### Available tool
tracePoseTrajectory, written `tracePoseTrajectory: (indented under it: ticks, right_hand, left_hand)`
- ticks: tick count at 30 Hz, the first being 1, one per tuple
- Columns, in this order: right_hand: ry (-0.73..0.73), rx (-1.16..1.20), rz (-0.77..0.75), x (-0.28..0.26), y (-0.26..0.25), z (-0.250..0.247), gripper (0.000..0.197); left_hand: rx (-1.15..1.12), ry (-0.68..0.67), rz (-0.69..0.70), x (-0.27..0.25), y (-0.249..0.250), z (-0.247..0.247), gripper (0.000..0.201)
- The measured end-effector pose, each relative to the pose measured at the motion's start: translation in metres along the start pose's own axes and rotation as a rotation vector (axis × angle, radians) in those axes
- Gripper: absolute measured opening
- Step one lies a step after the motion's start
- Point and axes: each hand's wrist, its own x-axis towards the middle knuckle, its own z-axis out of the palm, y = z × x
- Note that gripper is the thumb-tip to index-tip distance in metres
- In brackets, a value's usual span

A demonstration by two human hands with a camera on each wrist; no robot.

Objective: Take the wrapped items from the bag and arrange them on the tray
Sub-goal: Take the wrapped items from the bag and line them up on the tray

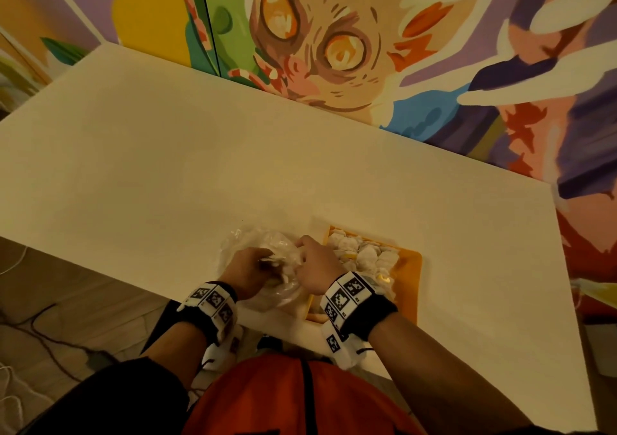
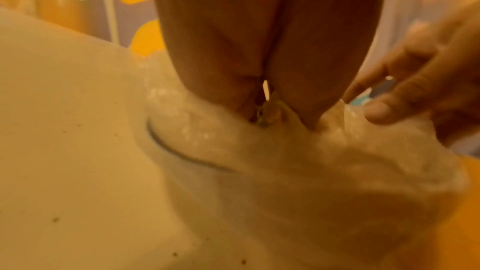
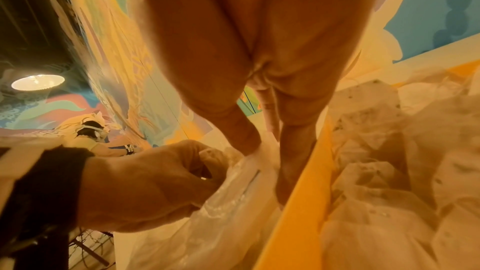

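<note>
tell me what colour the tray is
Orange-yellow; the tray shows best in the head view, wrapped items piled on it.

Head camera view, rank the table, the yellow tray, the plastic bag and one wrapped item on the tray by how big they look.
1. table
2 and 3. yellow tray and plastic bag: similar, both partly hidden by the hands, so unranked
4. wrapped item

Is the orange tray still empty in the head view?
No. The orange tray already holds a cluster of white wrapped items, packed side by side.
</note>
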Motion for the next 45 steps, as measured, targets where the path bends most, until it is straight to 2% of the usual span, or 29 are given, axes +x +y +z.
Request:
tracePoseTrajectory:
  ticks: [4, 10, 14, 16, 20, 26, 28, 31, 33, 38, 40, 45]
  right_hand:
    - [0.001, -0.009, -0.028, 0.0, -0.001, -0.002, 0.047]
    - [-0.028, -0.045, -0.096, -0.011, -0.007, -0.011, 0.056]
    - [0.093, -0.085, -0.245, -0.02, -0.014, -0.02, 0.06]
    - [0.134, 0.025, -0.306, -0.023, -0.018, -0.023, 0.058]
    - [0.094, 0.292, -0.302, -0.024, -0.025, -0.022, 0.05]
    - [-0.119, 0.669, -0.25, -0.022, -0.016, -0.011, 0.045]
    - [-0.105, 0.677, -0.261, -0.023, -0.016, -0.011, 0.048]
    - [-0.007, 0.687, -0.279, -0.02, -0.014, -0.008, 0.023]
    - [0.019, 0.737, -0.281, -0.02, -0.012, -0.008, 0.011]
    - [0.047, 0.8, -0.258, -0.026, -0.004, -0.012, 0.018]
    - [0.063, 0.85, -0.245, -0.029, -0.002, -0.014, 0.017]
    - [0.075, 0.98, -0.215, -0.033, -0.003, -0.017, 0.011]
  left_hand:
    - [-0.199, -0.004, -0.006, -0.006, -0.002, -0.017, 0.01]
    - [-0.285, 0.051, 0.012, -0.021, 0.013, -0.04, 0.017]
    - [-0.377, 0.114, 0.017, -0.028, 0.022, -0.047, 0.02]
    - [-0.423, 0.114, 0.017, -0.031, 0.027, -0.048, 0.019]
    - [-0.633, 0.059, 0.021, -0.037, 0.042, -0.048, 0.016]
    - [-0.889, 0.07, 0.035, -0.04, 0.054, -0.05, 0.029]
    - [-0.963, 0.072, 0.02, -0.039, 0.054, -0.05, 0.039]
    - [-1.023, 0.086, 0.012, -0.039, 0.055, -0.048, 0.047]
    - [-1.044, 0.103, 0.015, -0.037, 0.056, -0.046, 0.046]
    - [-1.202, 0.121, -0.035, -0.032, 0.054, -0.042, 0.021]
    - [-1.247, 0.082, -0.058, -0.029, 0.054, -0.039, 0.011]
    - [-1.354, 0.02, -0.189, -0.022, 0.068, -0.026, 0.016]
